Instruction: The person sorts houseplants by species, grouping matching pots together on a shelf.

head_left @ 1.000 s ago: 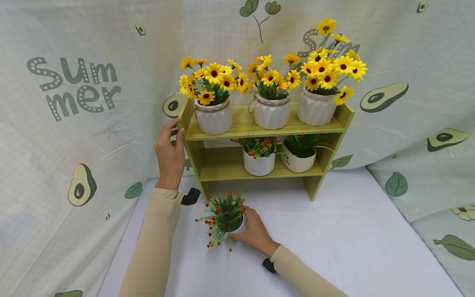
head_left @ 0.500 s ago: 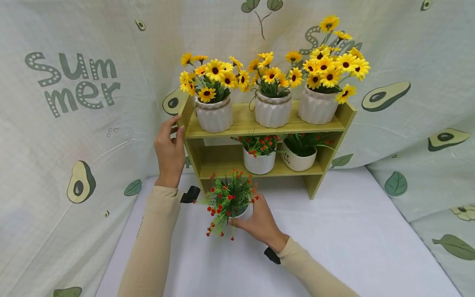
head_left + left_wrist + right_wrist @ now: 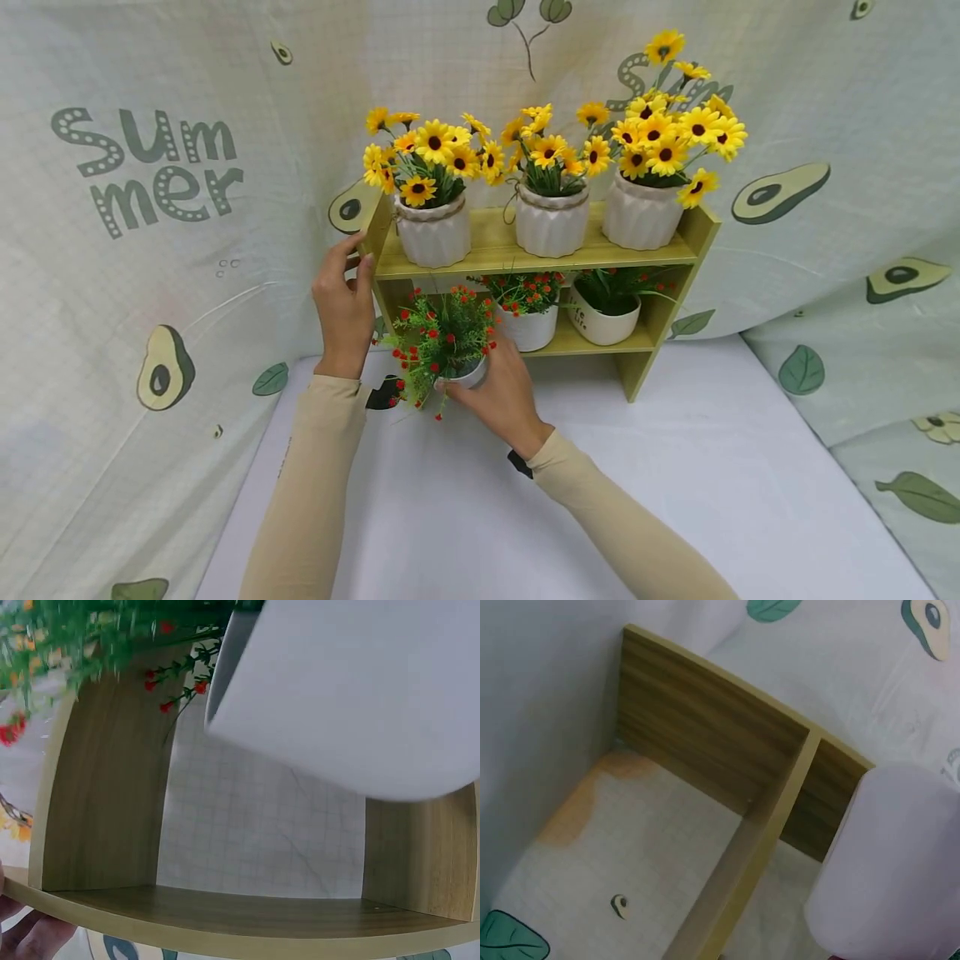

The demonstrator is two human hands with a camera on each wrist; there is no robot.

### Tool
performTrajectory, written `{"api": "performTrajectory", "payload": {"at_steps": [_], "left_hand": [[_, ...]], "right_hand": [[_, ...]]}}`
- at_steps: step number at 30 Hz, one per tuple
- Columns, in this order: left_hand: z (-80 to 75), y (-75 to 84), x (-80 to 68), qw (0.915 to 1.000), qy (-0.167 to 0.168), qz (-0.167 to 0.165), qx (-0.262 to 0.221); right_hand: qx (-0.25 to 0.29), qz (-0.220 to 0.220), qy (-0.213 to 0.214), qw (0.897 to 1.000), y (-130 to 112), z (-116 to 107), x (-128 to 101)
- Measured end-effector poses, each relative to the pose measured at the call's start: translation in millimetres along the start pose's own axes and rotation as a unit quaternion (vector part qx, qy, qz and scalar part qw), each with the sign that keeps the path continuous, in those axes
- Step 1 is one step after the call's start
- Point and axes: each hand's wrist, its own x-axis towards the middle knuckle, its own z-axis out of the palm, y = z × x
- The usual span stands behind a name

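My right hand (image 3: 487, 382) grips a small white pot (image 3: 467, 377) of green sprigs with red berries (image 3: 441, 335), held off the table in front of the left end of the lower shelf. From the right wrist view the pot (image 3: 892, 870) fills the lower right beside the wooden shelf unit (image 3: 705, 750). My left hand (image 3: 351, 271) grips the left side panel of the shelf unit (image 3: 384, 242). The left wrist view shows the pot's underside (image 3: 352, 690) above the shelf board (image 3: 225, 911), with fingertips (image 3: 22, 934) at the lower left.
Three white pots of yellow sunflowers (image 3: 551, 221) stand on the top shelf. On the lower shelf are a red-berry pot (image 3: 527, 327) and a green plant pot (image 3: 603, 321). A white tabletop (image 3: 675, 483) and an avocado-print cloth backdrop (image 3: 150, 250) surround the unit.
My right hand lifted the berry pot off the table and carried it up and back toward the left end of the lower shelf. My left hand stayed on the side panel.
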Motion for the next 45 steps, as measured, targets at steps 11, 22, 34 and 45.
{"api": "performTrajectory", "payload": {"at_steps": [11,22,34,45], "left_hand": [[2.0,1.8,-0.2,0.9999,0.007,-0.012,0.002],[1.5,2.6,-1.4,0.9999,0.006,-0.013,-0.006],[0.6,0.4,-0.9,0.9999,0.006,-0.010,-0.008],[1.2,1.7,-0.6,0.9999,0.007,-0.011,-0.007]], "right_hand": [[-0.062,0.007,0.019,0.998,3.2,14.5,20.4],[-0.149,0.028,0.014,0.988,3.8,24.9,34.0],[-0.240,0.007,-0.002,0.971,-2.0,31.8,49.0],[-0.270,0.010,-0.003,0.963,-2.4,38.5,61.3]]}}
